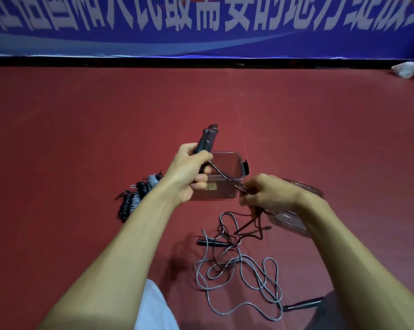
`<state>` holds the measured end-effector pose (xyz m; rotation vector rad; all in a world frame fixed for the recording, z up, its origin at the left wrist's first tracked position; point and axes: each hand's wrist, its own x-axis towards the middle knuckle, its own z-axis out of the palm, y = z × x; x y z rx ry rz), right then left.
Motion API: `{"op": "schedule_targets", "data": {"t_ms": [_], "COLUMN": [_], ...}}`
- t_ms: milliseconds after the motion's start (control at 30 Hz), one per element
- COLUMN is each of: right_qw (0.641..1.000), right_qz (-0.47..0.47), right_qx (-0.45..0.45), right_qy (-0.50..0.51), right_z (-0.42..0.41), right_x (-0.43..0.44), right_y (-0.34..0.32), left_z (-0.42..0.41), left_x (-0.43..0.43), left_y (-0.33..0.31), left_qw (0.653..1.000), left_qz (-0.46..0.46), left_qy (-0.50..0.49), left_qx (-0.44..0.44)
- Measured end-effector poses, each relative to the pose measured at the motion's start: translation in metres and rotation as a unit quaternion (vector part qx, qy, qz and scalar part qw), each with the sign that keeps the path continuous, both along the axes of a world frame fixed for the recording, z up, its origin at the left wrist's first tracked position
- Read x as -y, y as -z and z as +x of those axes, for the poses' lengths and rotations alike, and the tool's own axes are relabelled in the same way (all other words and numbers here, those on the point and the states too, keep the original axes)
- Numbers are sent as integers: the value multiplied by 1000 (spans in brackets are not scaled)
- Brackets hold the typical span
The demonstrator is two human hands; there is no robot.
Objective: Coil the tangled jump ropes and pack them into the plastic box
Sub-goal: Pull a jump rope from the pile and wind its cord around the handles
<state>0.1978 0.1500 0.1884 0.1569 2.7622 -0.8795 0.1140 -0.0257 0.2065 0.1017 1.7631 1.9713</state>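
A dark red sports floor (82, 115) fills most of the view, crossed by a faint seam (237, 110) running toward 12 o'clock. At 12 o'clock a blue banner (201, 44) with large white characters hangs above a black strip (129, 61). A crumpled white scrap (406, 69) lies at 2 o'clock.
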Motion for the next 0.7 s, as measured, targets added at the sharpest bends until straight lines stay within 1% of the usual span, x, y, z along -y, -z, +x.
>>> {"op": "schedule_targets", "data": {"t_ms": [67,100,133,167,200,267,300,367,433,467,533,633,700], "right_qw": [999,999,998,998,997,989,984,978,972,968,960,945,939], "right_qz": [38,50,53,36,0,-59,-65,-36,2,9,20,49,41], "right_qx": [-3,-17,-36,-55,-78,-137,-163,-204,-232,-243,-270,-307,-324], "right_qy": [2,7,10,11,9,13,17,29,46,56,76,99,107], "right_z": [3,4,6,7,8,11,10,10,10,11,11,9,8], "right_x": [-5,-8,-10,-13,-13,-13,-13,-13,-12,-11,-8,-5,-6], "right_y": [-1,-2,-4,-4,-4,-4,-4,-5,-6,-7,-10,-16,-17], "left_z": [-4,-5,-5,-5,-6,-9,-11,-10,-4,-1,2,5,8], "left_x": [3,2,2,1,1,0,2,2,1,-1,-1,1,3], "left_y": [0,2,5,9,13,18,20,20,18,17,17,17,16], "left_qw": [999,1000,999,997,991,977,970,946,908,893,875,853,838], "left_qz": [26,14,-12,-50,-90,-154,-176,-235,-307,-331,-360,-387,-401], "left_qy": [-22,-24,-25,-29,-35,-43,-43,-43,-36,-28,3,103,148], "left_qx": [6,-5,-28,-58,-90,-143,-164,-219,-284,-304,-323,-334,-340]}}
